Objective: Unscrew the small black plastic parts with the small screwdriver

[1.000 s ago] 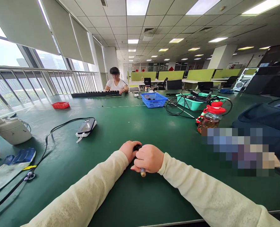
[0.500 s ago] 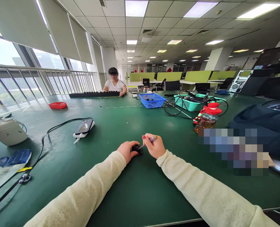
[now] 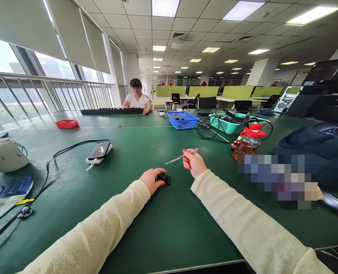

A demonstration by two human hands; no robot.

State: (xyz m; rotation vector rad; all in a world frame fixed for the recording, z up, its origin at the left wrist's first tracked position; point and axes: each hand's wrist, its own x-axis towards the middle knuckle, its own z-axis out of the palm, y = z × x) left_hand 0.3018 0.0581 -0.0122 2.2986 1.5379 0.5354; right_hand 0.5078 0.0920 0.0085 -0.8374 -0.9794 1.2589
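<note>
In the middle of the green table [image 3: 163, 236] lies a small black part [image 3: 165, 178], its kind too small to make out. My left hand [image 3: 152, 180] grips it from the left, fingers on the far side and thumb on the near side. My right hand [image 3: 195, 163] is closed around the handle of a slim screwdriver [image 3: 175, 160]. The screwdriver's thin metal shaft points left and slightly down. Its tip is above and apart from the black part.
A phone on a white block [image 3: 99, 151] with a cable lies left. Farther off are a red tray [image 3: 66, 124], a blue basket [image 3: 183, 121] and a green basket [image 3: 228, 125] with cables. A red-lidded bottle [image 3: 248, 142] stands right. A person [image 3: 136, 99] sits across the table.
My right hand has moved up and right, lifting the screwdriver's tip off the black part. My left hand keeps its hold. The view has shifted slightly.
</note>
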